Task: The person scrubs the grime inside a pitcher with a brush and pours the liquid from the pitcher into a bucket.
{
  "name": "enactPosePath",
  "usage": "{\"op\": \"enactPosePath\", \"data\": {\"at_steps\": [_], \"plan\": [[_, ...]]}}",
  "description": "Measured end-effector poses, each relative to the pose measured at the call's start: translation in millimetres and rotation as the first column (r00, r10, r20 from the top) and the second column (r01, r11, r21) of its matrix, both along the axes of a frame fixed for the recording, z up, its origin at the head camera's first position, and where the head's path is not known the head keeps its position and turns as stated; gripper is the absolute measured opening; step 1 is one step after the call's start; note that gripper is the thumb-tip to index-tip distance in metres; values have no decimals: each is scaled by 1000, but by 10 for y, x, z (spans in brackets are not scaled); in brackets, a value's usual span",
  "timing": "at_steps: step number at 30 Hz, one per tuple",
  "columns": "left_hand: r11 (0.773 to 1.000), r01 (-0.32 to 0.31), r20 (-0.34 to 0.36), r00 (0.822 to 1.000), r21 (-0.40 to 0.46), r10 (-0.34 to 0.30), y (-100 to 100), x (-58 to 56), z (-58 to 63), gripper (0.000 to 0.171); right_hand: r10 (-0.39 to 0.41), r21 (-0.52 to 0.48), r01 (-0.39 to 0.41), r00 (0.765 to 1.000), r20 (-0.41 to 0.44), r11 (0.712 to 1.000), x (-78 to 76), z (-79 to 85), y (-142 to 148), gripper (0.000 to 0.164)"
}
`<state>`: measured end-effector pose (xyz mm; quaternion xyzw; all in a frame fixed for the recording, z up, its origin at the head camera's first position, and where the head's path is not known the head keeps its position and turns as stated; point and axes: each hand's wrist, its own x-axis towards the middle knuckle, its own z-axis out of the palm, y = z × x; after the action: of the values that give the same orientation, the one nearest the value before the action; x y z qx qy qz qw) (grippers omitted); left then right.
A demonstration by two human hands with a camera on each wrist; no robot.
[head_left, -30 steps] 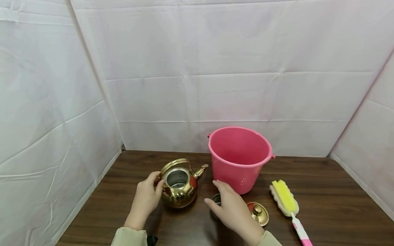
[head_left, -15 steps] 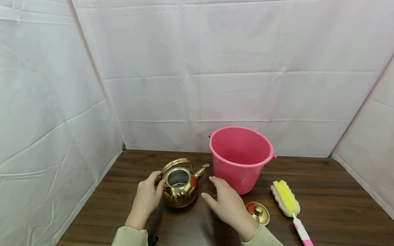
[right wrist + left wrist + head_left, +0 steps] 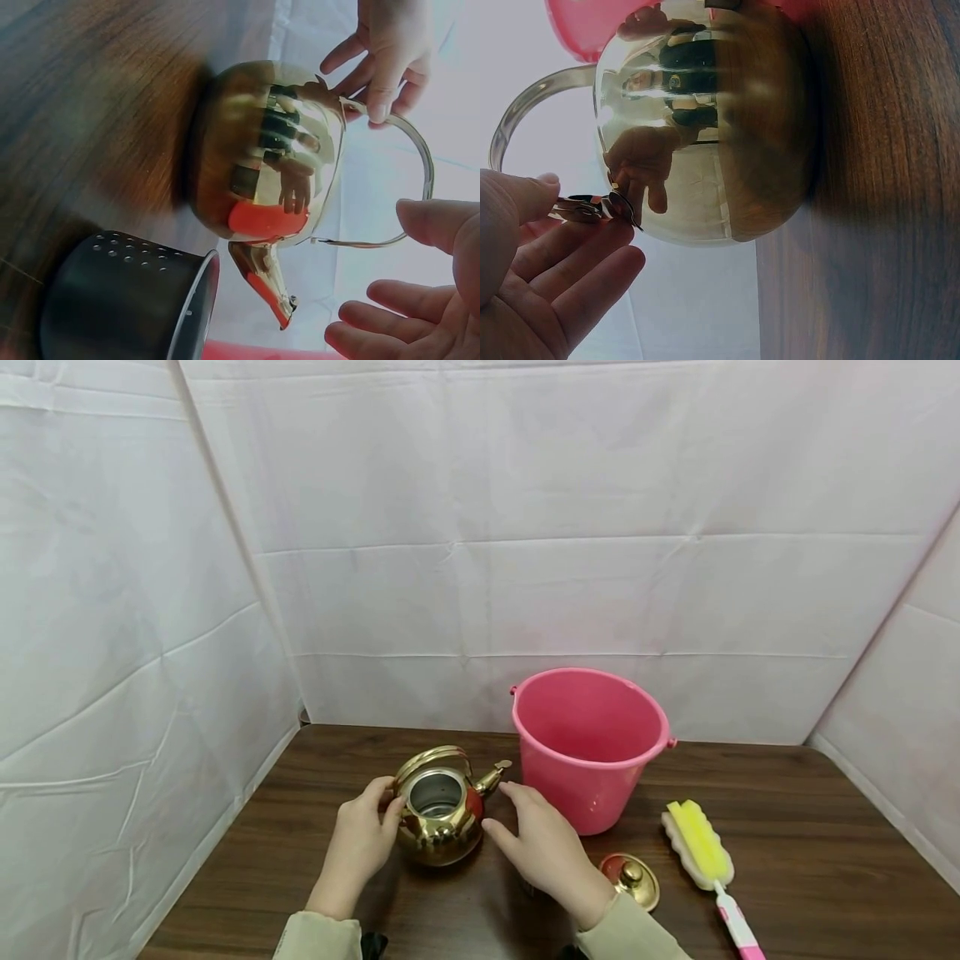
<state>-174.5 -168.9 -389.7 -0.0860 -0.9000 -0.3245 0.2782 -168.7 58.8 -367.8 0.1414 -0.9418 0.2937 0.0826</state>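
A shiny gold teapot point(image 3: 438, 842) stands lidless on the table, its spout to the right. My left hand point(image 3: 360, 842) is at its left side, and in the left wrist view thumb and fingers pinch the lower end of the arched handle point(image 3: 514, 112). My right hand point(image 3: 551, 850) hovers just right of the spout point(image 3: 262, 277), fingers extended and apart from the pot. A metal strainer cup point(image 3: 127, 300), dotted with small holes, stands below the right hand; in the head view that hand hides nearly all of it.
Behind the right hand stands a pink bucket point(image 3: 588, 789). The gold lid point(image 3: 633, 878) lies to the right of that hand. Farther right is a sponge brush point(image 3: 701, 852) with a white and pink handle. White cloth walls point(image 3: 465, 602) surround the brown table point(image 3: 247, 877).
My right hand has moved left, from above the strainer cup to beside the spout, covering more of the cup. The left hand and teapot have stayed in place.
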Motion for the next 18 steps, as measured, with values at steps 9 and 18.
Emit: {"op": "enactPosePath", "data": {"at_steps": [9, 18], "plan": [[1000, 4, 32, 999, 10, -4, -10, 4, 0, 18, 10, -4, -10, 1000, 30, 1000, -109, 10, -79, 55], [1000, 12, 49, 999, 11, -12, -14, 7, 9, 19, 31, 8, -32, 999, 36, 999, -189, 61, -165, 56]]}}
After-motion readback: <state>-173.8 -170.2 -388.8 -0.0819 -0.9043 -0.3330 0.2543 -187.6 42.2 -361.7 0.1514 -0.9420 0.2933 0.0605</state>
